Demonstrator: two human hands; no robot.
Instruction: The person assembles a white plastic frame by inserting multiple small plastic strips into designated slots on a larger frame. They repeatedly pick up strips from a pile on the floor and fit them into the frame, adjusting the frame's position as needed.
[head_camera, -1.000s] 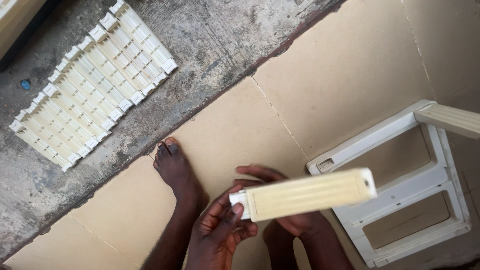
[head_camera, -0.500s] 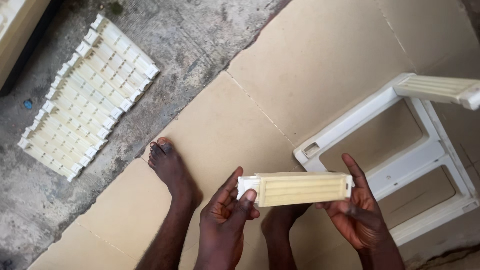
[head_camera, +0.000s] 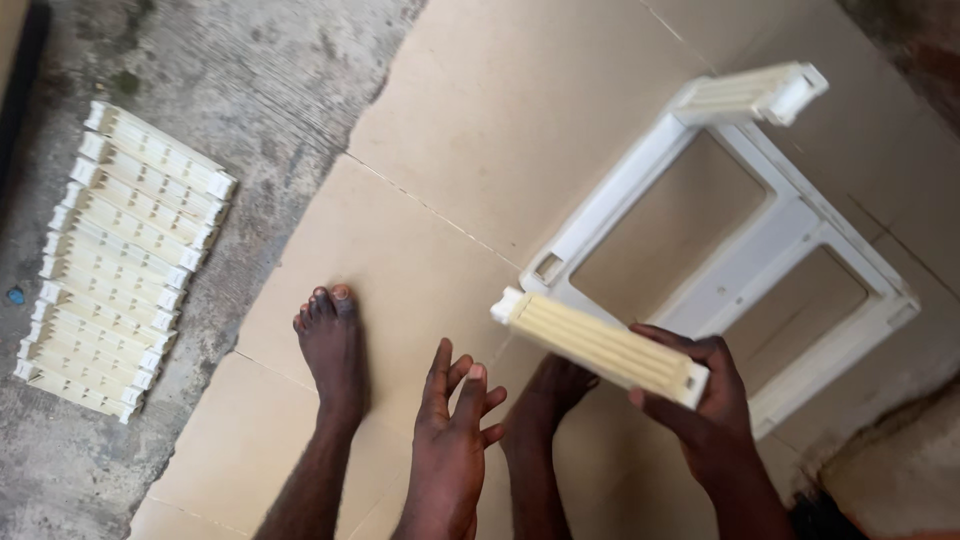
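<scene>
A cream ribbed bar (head_camera: 598, 346) is gripped at 1 end by the right hand (head_camera: 705, 405), above the cardboard sheet (head_camera: 480, 140) near the white frame (head_camera: 745, 265). The left hand (head_camera: 452, 440) is held spread, empty.

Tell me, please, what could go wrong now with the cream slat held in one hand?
The right hand alone grips the ribbed cream slat near one end; the left hand is open and off it. The long free end could tip and slip out. It hangs above a bare foot, so a drop might hit the toes or the white frame.
</scene>
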